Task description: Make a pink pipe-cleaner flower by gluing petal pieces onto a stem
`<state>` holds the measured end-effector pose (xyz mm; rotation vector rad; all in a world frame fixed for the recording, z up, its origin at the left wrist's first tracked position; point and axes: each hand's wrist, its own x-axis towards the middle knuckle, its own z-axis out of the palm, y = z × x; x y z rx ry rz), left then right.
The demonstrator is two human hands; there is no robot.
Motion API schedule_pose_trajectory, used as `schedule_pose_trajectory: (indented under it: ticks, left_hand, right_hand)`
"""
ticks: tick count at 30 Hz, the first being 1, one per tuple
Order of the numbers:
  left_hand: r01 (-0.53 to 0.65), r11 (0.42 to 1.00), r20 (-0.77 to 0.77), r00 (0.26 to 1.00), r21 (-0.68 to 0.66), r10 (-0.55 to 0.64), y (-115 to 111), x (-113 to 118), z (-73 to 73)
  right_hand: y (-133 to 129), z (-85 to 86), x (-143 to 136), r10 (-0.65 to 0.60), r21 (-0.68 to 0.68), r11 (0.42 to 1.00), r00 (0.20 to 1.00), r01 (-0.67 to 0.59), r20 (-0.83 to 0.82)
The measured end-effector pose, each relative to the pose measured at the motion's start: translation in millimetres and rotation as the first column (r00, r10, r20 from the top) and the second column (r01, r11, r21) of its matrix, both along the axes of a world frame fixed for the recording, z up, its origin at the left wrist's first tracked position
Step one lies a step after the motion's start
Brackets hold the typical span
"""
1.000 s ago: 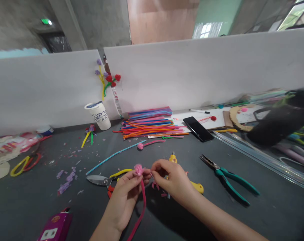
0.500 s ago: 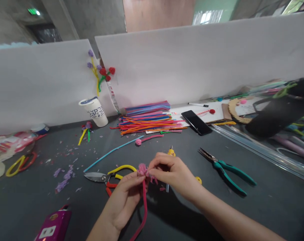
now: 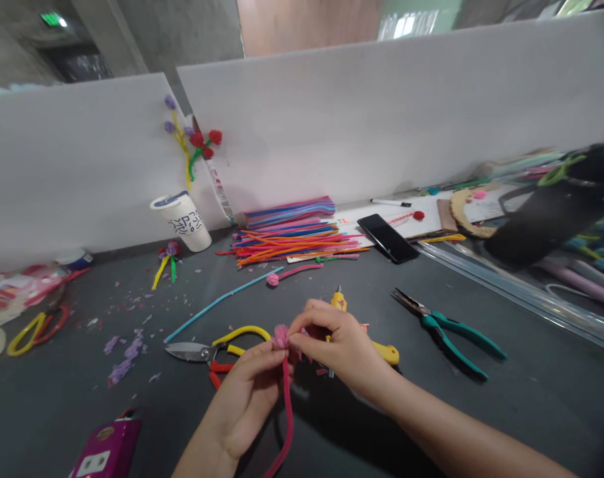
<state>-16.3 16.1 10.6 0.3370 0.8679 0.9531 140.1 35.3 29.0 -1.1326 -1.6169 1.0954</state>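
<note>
Between my hands is a pink pipe-cleaner flower (image 3: 281, 337), its long stem (image 3: 288, 405) curving down toward me. My left hand (image 3: 249, 388) is closed, thumb and fingers pinching the flower just under its head. My right hand (image 3: 334, 342) pinches at the right side of the flower head with thumb and forefinger; the fingertips hide what they grip there. Left of my left hand, scissors (image 3: 197, 352) with yellow and red handles lie on the table. Partly behind my right hand lies a yellow glue gun (image 3: 338, 302). Pink scraps (image 3: 322, 372) are scattered below it.
Teal-handled pliers (image 3: 446, 332) lie at right, and a black phone (image 3: 387, 238) farther back. Pipe cleaners (image 3: 292, 242) are piled near the white partition (image 3: 356, 126). A paper cup (image 3: 187, 222) stands at back left. A purple power socket (image 3: 107, 448) is at front left.
The camera view has shifted slightly. My right hand has moved a little nearer the flower head, and more of the yellow glue gun shows behind it. My left hand keeps its hold.
</note>
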Motion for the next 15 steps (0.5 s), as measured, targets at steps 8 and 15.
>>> schedule_pose_trajectory:
  ticks: [8,15]
  left_hand:
    - [0.031,0.999,0.01,0.999,0.034,-0.031,-1.3,1.1,4.3]
    - [0.013,0.997,0.003,1.0,0.075,-0.013,-0.1,1.7,6.7]
  right_hand:
    - [-1.5,-4.0,-2.1,-0.01,0.083,0.996,1.0,0.009,0.008]
    - [-1.8,-0.3,4.0,-0.033,0.319,0.948,0.996,0.004,0.086]
